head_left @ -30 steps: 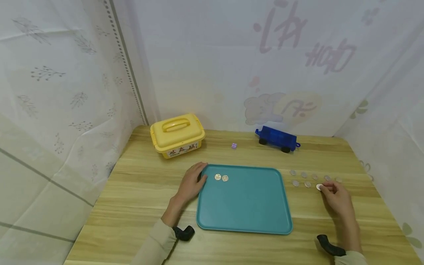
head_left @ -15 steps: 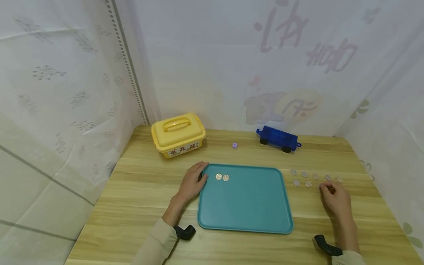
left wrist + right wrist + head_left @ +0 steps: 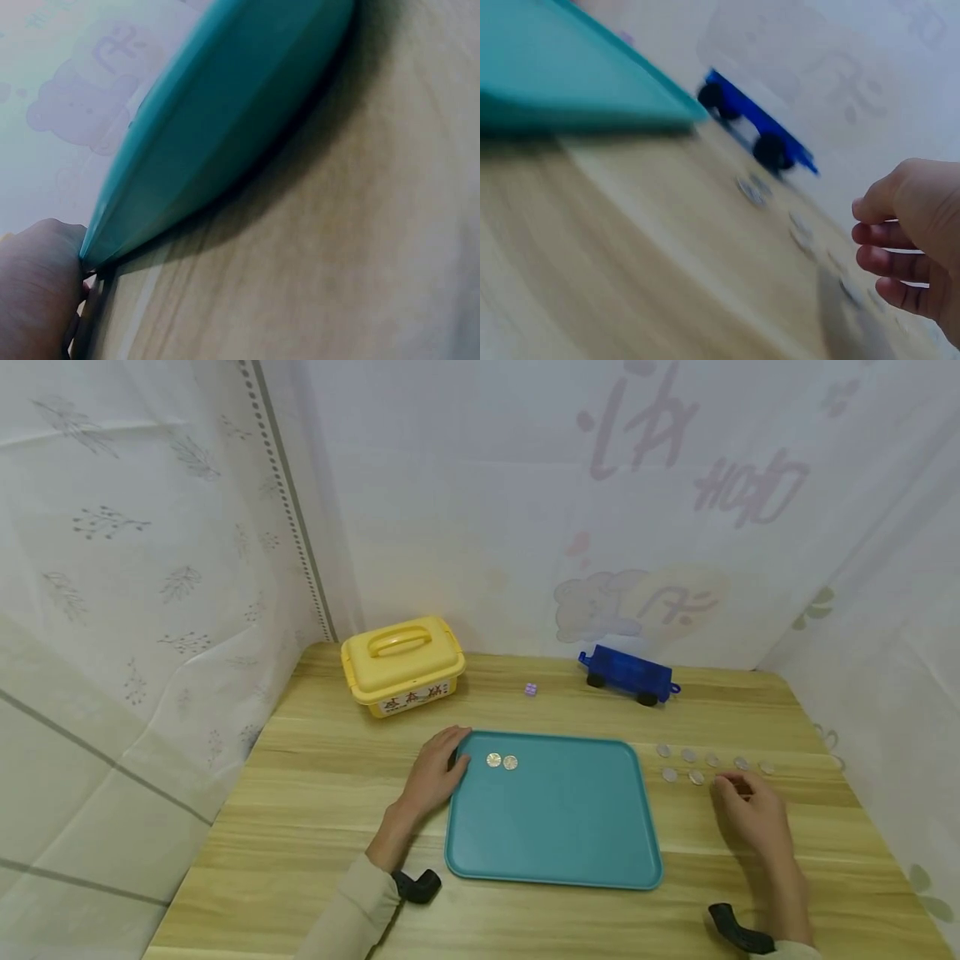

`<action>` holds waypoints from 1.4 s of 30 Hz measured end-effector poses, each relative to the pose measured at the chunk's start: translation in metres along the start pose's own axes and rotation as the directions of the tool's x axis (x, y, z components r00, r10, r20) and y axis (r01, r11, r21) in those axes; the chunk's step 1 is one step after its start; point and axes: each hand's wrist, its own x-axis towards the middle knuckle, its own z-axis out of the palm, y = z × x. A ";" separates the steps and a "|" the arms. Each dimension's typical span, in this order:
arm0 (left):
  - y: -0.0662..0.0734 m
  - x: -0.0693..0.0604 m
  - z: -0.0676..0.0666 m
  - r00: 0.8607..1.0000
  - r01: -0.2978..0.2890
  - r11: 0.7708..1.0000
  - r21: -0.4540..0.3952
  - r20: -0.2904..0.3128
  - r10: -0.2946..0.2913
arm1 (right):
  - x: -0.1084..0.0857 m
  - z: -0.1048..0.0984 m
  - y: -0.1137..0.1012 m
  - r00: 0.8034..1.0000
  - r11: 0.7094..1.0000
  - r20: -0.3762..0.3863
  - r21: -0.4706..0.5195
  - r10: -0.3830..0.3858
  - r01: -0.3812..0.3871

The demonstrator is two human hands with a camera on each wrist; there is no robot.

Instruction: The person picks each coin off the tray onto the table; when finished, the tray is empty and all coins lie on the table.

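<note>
In the head view, my left hand [image 3: 432, 777] holds the left edge of a teal tray [image 3: 555, 883] near its far corner, the thumb at the rim. Two gold-toned coins [image 3: 493, 760] lie inside the tray near that corner. To the right of the tray, my right hand [image 3: 759, 818] hovers low over two rows of silvery coins [image 3: 696, 777]. Its fingers are loosely curled, and no coin shows between them in the right wrist view. Below the right hand's fingers [image 3: 877, 259], one coin [image 3: 850, 291] of the nearer row rests on the table.
A yellow lidded box [image 3: 405, 664] stands at the back left. Further right are a small purple block [image 3: 530, 690] and a blue wheeled toy wagon [image 3: 628, 674]. Printed cloth [image 3: 480, 510] hangs behind the wooden table [image 3: 315, 793].
My right hand, whose fingertips were at a coin in the nearer row a second ago, has shifted slightly left and now covers that spot in the head view. The left hand stays on the tray.
</note>
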 end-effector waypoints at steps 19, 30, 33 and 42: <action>0.001 -0.001 0.000 0.999 -0.030 1.000 0.004 -0.024 0.030 | 0.003 0.103 -0.117 0.909 0.936 0.222 0.069 -0.353 0.346; 0.000 -0.001 0.002 0.999 -0.030 0.999 0.012 -0.025 0.031 | 0.002 0.164 -0.167 0.861 0.924 0.340 0.082 -0.378 0.373; 0.001 -0.001 0.002 0.999 -0.038 0.999 0.007 -0.025 0.038 | 0.001 0.176 -0.178 0.862 0.918 0.332 0.034 -0.383 0.395; 0.002 -0.001 -0.001 0.998 -0.041 0.999 0.007 -0.037 0.042 | 0.008 0.192 -0.193 0.846 0.911 0.394 -0.047 -0.361 0.410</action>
